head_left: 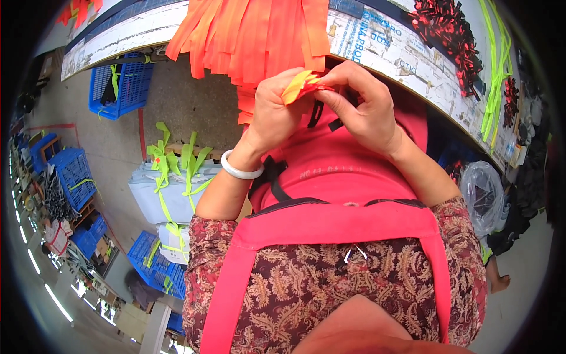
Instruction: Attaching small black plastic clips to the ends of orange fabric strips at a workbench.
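In front of my red apron, both hands meet at a small bunched piece of orange-yellow fabric. My left hand, with a white bangle on its wrist, is closed round the fabric's lower part. Thumb and forefinger of my right hand pinch its right end, where red-orange folds show. How many layers are bunched there, I cannot tell. A short black strip shows below, between the hands. Just beyond them, many orange fabric strips hang over the table's near edge.
The worn white table spans the top, with red-and-black bundles and neon-yellow strips at its right. At left are a blue crate, a grey stack tied with neon strips and another blue crate. Clear plastic hangs right.
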